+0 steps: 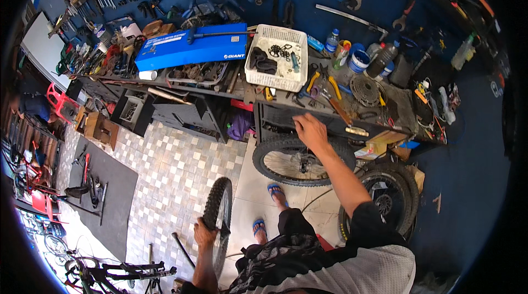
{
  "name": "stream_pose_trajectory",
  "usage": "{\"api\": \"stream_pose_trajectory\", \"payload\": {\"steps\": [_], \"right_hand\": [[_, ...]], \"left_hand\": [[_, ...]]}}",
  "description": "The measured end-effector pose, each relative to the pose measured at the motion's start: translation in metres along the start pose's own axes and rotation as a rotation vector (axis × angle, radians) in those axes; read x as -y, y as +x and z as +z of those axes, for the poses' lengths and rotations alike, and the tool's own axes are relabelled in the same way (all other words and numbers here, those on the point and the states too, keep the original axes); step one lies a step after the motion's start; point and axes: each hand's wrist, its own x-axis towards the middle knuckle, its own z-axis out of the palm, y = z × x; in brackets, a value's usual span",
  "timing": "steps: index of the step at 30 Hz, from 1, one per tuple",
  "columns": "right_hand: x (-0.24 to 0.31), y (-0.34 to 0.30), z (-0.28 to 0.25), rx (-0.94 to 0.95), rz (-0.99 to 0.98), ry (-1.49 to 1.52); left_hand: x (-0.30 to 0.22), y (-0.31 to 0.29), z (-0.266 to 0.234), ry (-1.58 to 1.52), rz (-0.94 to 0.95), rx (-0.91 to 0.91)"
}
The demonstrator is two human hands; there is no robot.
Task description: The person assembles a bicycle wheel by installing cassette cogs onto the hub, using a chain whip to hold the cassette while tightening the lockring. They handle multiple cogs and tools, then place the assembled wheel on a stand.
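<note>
My left hand (pixel 204 233) is closed round the knobbly tyre of a bicycle wheel (pixel 217 200), which stands upright on the floor at my left. My right hand (pixel 311 131) is stretched forward, just in front of the workbench edge, its fingers loosely bent and with nothing visible in them. Below it a second bicycle wheel (pixel 275 165) leans at the bench, its hub and spokes showing. On the bench beyond are yellow-handled pliers (pixel 334 88), a cassette sprocket (pixel 365 90) and a white plastic basket (pixel 276 81) with small parts inside.
More wheels (pixel 410 189) are stacked at the right. A blue box (pixel 192 46) lies on the cluttered bench (pixel 242 93), with bottles (pixel 332 41) further right. An open drawer (pixel 132 108) juts out. A bicycle frame (pixel 110 275) stands at the lower left; a person (pixel 33 106) is at the far left.
</note>
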Motion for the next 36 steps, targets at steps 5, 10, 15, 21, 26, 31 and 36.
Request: {"api": "stream_pose_trajectory", "payload": {"steps": [5, 10, 15, 21, 26, 31, 36], "right_hand": [[-0.026, 0.121, 0.036, 0.34, -0.214, -0.489], [-0.048, 0.15, 0.063, 0.443, -0.422, -0.551], [-0.052, 0.156, 0.067, 0.435, -0.555, -0.509], [-0.048, 0.158, 0.032, 0.447, -0.694, -0.514], [-0.051, 0.156, -0.001, 0.19, -0.444, -0.233], [-0.041, 0.173, -0.015, -0.215, -0.116, 0.208], [-0.026, 0.16, -0.027, -0.096, -0.06, 0.149]], "left_hand": [[-0.031, -0.011, 0.053, -0.035, -0.139, 0.052], [-0.062, -0.05, 0.1, -0.041, -0.252, 0.283], [-0.097, -0.076, 0.134, -0.148, -0.284, 0.191], [-0.111, -0.084, 0.132, -0.273, -0.456, 0.158], [-0.129, -0.113, 0.149, -0.336, -0.372, 0.112], [-0.129, -0.139, 0.162, -0.328, -0.337, 0.113], [-0.105, -0.154, 0.153, -0.303, -0.263, 0.137]]}}
